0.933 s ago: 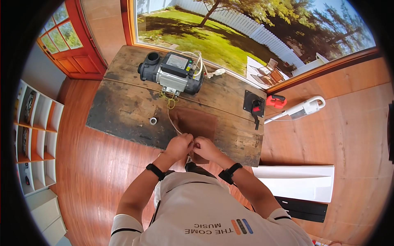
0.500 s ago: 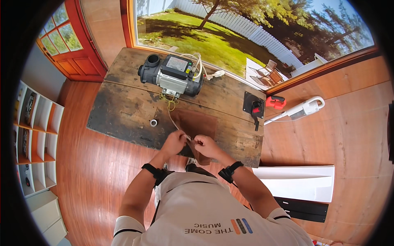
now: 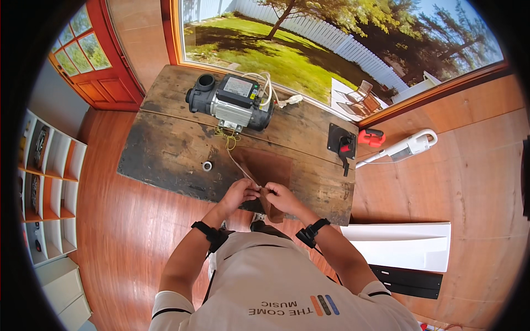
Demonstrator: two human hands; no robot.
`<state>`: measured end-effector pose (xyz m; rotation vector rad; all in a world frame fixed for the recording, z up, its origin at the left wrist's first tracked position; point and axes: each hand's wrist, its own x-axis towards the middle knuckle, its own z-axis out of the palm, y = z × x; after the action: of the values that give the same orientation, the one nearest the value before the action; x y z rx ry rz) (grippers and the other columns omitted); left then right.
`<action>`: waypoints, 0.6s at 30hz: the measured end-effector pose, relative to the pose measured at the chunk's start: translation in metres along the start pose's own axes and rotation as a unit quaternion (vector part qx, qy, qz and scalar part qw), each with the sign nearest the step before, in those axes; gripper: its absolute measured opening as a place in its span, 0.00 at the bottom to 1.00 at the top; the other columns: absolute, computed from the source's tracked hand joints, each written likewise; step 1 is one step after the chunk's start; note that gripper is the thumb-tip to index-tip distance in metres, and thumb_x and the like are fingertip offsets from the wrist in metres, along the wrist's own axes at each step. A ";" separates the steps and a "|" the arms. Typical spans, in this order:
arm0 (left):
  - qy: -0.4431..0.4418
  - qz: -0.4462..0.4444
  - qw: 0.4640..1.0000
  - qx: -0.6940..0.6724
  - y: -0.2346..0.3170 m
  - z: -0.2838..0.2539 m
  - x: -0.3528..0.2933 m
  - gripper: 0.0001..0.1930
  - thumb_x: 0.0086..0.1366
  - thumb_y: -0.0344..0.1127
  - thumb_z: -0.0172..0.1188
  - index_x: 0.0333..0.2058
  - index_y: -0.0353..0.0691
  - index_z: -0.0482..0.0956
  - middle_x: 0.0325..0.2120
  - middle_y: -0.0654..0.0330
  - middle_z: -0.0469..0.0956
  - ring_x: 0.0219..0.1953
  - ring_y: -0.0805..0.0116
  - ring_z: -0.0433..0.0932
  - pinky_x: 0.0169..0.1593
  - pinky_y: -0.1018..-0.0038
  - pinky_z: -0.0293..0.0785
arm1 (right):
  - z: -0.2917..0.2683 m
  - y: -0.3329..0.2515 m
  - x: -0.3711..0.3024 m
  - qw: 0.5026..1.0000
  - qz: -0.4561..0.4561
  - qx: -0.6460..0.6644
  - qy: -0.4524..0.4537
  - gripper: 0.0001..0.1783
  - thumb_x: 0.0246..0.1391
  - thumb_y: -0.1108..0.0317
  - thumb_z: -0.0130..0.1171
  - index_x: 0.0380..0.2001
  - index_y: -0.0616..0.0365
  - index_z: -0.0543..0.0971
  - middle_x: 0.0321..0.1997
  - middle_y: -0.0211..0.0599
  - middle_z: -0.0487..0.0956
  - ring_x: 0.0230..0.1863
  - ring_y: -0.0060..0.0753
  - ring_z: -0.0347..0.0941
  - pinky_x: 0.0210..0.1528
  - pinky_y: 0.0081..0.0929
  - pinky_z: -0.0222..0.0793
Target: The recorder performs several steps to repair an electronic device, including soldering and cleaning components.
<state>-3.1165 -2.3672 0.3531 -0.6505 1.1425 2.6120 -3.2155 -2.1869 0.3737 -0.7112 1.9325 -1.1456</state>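
Note:
Over the front edge of the workbench, my left hand [image 3: 240,193] pinches near the end of a thin pale cable [image 3: 242,167]. That cable runs back toward a pump with a silver motor body [image 3: 234,105], where a yellow-green wire [image 3: 231,142] lies tangled. Close beside it, my right hand [image 3: 280,197] has its fingers curled together at the cable's end; what they grip is too small to make out. Beneath both hands a brown sheet [image 3: 275,165] lies on the bench and hangs over its edge. A small roll of white tape [image 3: 207,166] rests to the left.
The worn wooden workbench [image 3: 165,138] stands under a wide window. At its right side sit a black square plate with a handle [image 3: 341,140] and a red and black tool [image 3: 371,138]. A white handheld vacuum [image 3: 406,148] is farther right, shelves [image 3: 52,154] at far left.
Both hands remain close together at the cable's end. My left hand has shifted slightly right and down, its fingers rearranged, and my right hand has turned a little.

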 end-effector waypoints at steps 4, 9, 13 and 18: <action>0.028 0.112 0.948 0.296 -0.018 -0.002 0.009 0.04 0.67 0.31 0.53 0.35 0.37 0.71 0.32 0.59 0.77 0.36 0.72 0.78 0.41 0.78 0.74 | 0.007 0.005 0.000 0.997 -0.064 -0.043 -0.001 0.08 0.56 0.69 0.56 0.27 0.62 0.71 0.21 0.26 0.66 0.26 0.18 0.60 0.28 0.25 0.61; 0.052 0.124 0.947 0.292 -0.014 0.000 0.008 0.04 0.66 0.28 0.53 0.32 0.35 0.70 0.27 0.60 0.76 0.30 0.74 0.77 0.35 0.78 0.76 | 0.006 -0.002 0.000 0.997 -0.063 -0.041 -0.025 0.14 0.59 0.66 0.56 0.23 0.63 0.69 0.19 0.28 0.65 0.25 0.19 0.59 0.28 0.25 0.61; 0.166 0.156 0.953 0.201 0.002 -0.003 0.014 0.04 0.66 0.28 0.53 0.32 0.35 0.70 0.24 0.60 0.76 0.26 0.72 0.77 0.31 0.78 0.75 | -0.007 0.001 -0.006 0.999 -0.038 -0.035 0.009 0.14 0.61 0.64 0.55 0.24 0.62 0.69 0.20 0.31 0.65 0.26 0.20 0.59 0.29 0.26 0.62; 0.224 0.125 0.948 0.186 0.022 -0.055 0.025 0.04 0.66 0.28 0.52 0.34 0.34 0.70 0.23 0.59 0.77 0.25 0.72 0.78 0.29 0.77 0.75 | -0.029 0.012 -0.026 0.999 0.020 0.049 0.005 0.15 0.64 0.62 0.52 0.24 0.56 0.69 0.21 0.20 0.62 0.25 0.16 0.57 0.27 0.21 0.57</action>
<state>-3.1295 -2.4219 0.3227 -1.1077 1.9051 2.3877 -3.2261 -2.1475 0.3801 -0.6136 1.8753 -1.2130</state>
